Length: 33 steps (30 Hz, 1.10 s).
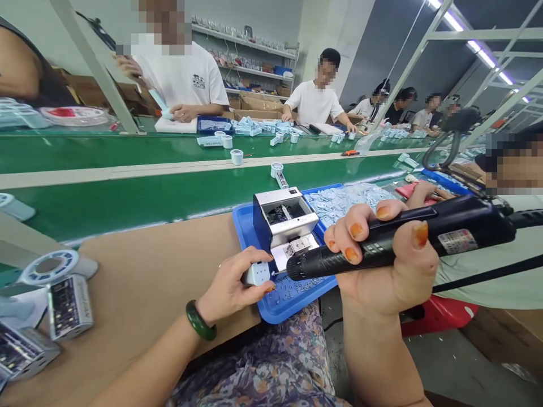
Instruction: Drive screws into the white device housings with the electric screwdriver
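Observation:
My left hand grips a small pale blue plastic housing between thumb and fingers, its end face with several small holes turned to the right. In my right hand is a black electric screwdriver, held almost level and pointing left. Its bit reaches close to the housing's end face; whether they touch I cannot tell. Just behind the hands, a silver and dark screw feeder stands in a blue tray. Loose screws lie scattered over the tray's floor.
A green conveyor belt runs across, carrying a small fan. Fan units with exposed circuit boards lie on the brown board at left. Pale blue pieces fill another tray. Several co-workers sit opposite; another person is close at right.

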Tool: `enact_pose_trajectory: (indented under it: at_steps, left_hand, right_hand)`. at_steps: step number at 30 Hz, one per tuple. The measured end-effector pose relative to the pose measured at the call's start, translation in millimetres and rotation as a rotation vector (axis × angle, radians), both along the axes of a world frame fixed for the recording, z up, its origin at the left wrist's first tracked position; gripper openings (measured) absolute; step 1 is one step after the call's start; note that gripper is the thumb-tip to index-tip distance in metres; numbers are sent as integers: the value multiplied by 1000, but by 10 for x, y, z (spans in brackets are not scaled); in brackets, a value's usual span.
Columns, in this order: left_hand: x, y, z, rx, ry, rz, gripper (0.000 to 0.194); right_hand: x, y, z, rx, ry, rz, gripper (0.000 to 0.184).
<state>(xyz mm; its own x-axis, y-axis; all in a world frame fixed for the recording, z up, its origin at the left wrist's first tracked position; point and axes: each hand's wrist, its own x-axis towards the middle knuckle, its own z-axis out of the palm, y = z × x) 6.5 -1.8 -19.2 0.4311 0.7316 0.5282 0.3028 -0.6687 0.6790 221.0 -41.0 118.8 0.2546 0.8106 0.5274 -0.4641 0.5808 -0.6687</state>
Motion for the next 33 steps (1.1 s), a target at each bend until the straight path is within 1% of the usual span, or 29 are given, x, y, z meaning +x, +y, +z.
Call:
enact_pose_trajectory:
  at_steps: [7,10,17,22,29,33]
  left_hand:
    - [16,-11,-11,-29,10,6,33]
    - [32,-16,9,-7,-12,-8,31]
    - [28,-7,5,-25,-15,-15,34]
    - [13,-7,-18,13,-29,-24,32]
    - [27,-13,21,-27,-1,-16,34]
    - [33,-11,18,-25,-13,-21,35]
  right_hand:
    - [7,-3,22,12,-26,-4,29]
    - [-21,-6,43,31,-20,7,29]
    - [-16,-20,72,9,-117,58,31]
    - [-24,-31,84,18,-125,77,31]
    - [-46,-39,105,-8,-164,46,35]
    - [-70,-34,106,12,-186,61,35]
